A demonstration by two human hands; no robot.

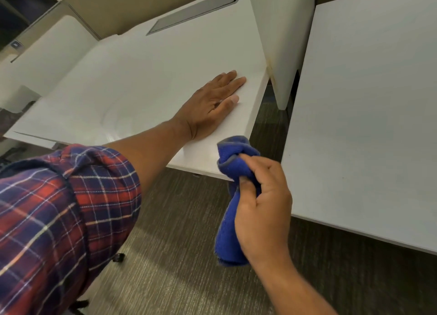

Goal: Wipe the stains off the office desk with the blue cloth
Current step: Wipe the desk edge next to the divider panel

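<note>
The white office desk (142,82) fills the upper left of the head view. My left hand (212,101) lies flat on it near its right edge, fingers straight and pointing toward the divider. My right hand (262,208) grips the bunched blue cloth (234,165) at the desk's near right corner; the cloth's top touches the corner and its tail hangs down over the floor. Faint curved wipe marks show on the desk near the front edge. I see no distinct stain.
A white divider panel (281,42) stands between this desk and a second white desk (366,113) on the right. A grey cable hatch (196,11) is set into the far part of the desk. Dark carpet (179,232) lies below.
</note>
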